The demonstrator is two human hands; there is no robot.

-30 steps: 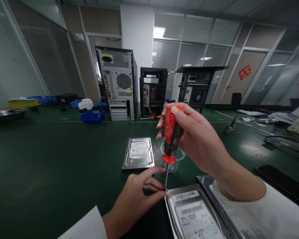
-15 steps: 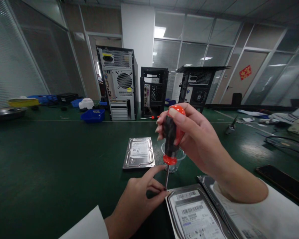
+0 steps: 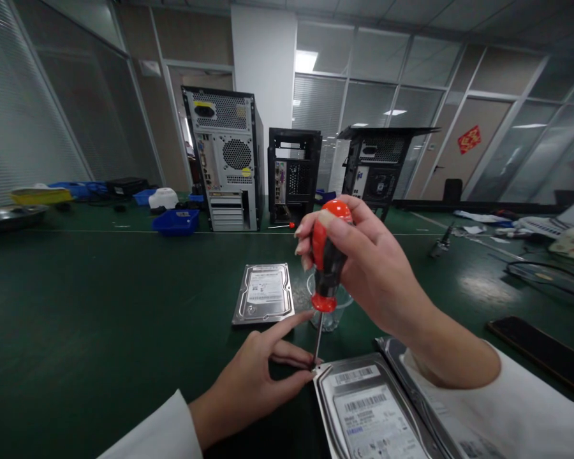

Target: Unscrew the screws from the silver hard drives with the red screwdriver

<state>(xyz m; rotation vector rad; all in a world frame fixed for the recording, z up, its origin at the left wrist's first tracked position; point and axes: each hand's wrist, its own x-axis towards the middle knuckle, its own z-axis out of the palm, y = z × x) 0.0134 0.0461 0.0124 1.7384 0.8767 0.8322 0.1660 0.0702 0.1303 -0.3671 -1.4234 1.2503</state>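
Observation:
My right hand [image 3: 363, 248] is wrapped round the red and black handle of a screwdriver [image 3: 329, 261]. The screwdriver stands nearly upright, its tip at the upper left corner of a silver hard drive [image 3: 332, 395] with a white label. Beside that corner my left hand [image 3: 263, 376] has its fingers stretched out and apart, the thumb at the drive's edge and the index finger close to the shaft. A clear plastic cup [image 3: 332, 319] stands behind the screwdriver, partly hidden. A second hard drive [image 3: 393, 347] lies to the right, mostly under my right forearm.
Another hard drive [image 3: 264, 293] lies farther back on the green table [image 3: 124, 306]. Three computer cases, including a tall one [image 3: 224, 159], stand behind it. A small screwdriver [image 3: 291, 225], a blue tray [image 3: 176, 222], a dark phone [image 3: 540, 350] and a cable [image 3: 550, 274] lie around.
The screwdriver handle has turned, with its red side now facing left. My left thumb and fingers have spread slightly apart at the drive's corner.

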